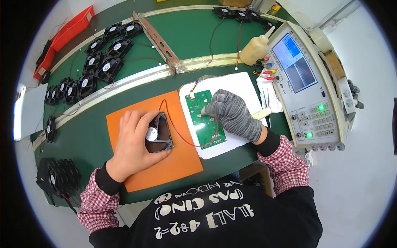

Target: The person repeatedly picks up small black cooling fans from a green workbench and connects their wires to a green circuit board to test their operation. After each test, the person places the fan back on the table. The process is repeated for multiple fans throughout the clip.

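Observation:
My left hand (pixel 135 138) is bare and closed round a square black cooling fan (pixel 159 138) with a round pale label at its hub. The fan lies on an orange mat (pixel 182 165). From it a thin red and dark wire (pixel 177 130) loops across to a green circuit board (pixel 203 128) and runs up under my right hand (pixel 235 113). That hand wears a grey knit glove, its fingers curled and pinched over the board's middle; whatever the fingertips hold is hidden. The board rests on a white foam sheet (pixel 244 89), with a white plug and coloured wires (pixel 193 89) at its top corner.
A bench meter with a lit screen (pixel 293 62) stands at the right, coloured test leads (pixel 266 72) at its front. Behind it sits a yellowish squeeze bottle (pixel 254 49). Several black fans (pixel 93 62) lie far left beyond a metal rail (pixel 159 43); more are stacked near left (pixel 58 175).

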A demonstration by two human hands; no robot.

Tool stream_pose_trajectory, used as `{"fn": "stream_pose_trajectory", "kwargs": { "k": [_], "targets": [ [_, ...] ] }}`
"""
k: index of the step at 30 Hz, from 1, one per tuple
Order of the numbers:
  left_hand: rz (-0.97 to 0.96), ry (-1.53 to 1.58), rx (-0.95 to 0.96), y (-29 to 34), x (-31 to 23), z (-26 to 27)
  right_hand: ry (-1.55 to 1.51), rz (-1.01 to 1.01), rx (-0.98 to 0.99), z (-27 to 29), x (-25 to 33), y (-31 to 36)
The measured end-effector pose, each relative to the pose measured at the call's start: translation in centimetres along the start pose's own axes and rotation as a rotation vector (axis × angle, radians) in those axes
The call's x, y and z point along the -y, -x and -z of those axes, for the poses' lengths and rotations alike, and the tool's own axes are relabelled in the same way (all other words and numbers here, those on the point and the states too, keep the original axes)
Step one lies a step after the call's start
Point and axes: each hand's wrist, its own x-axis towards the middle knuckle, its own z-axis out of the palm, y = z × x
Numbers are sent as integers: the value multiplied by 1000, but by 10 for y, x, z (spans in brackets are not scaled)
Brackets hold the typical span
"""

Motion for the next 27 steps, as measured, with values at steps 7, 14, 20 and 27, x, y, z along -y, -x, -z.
{"fn": "stream_pose_trajectory", "kwargs": {
  "k": [7,14,20,27],
  "targets": [
    [-498,-395,-486,43,-56,70,-111,-112,-59,-5,-2,1],
    [32,1822,255,37,-65,84,-162,-150,-61,-2,1,1],
    [65,1702,233,38,-66,87,-210,-160,-56,-5,0,0],
    [-439,-731,-833,31,-50,54,-167,-109,-80,-4,-2,-1]
  ]
}}
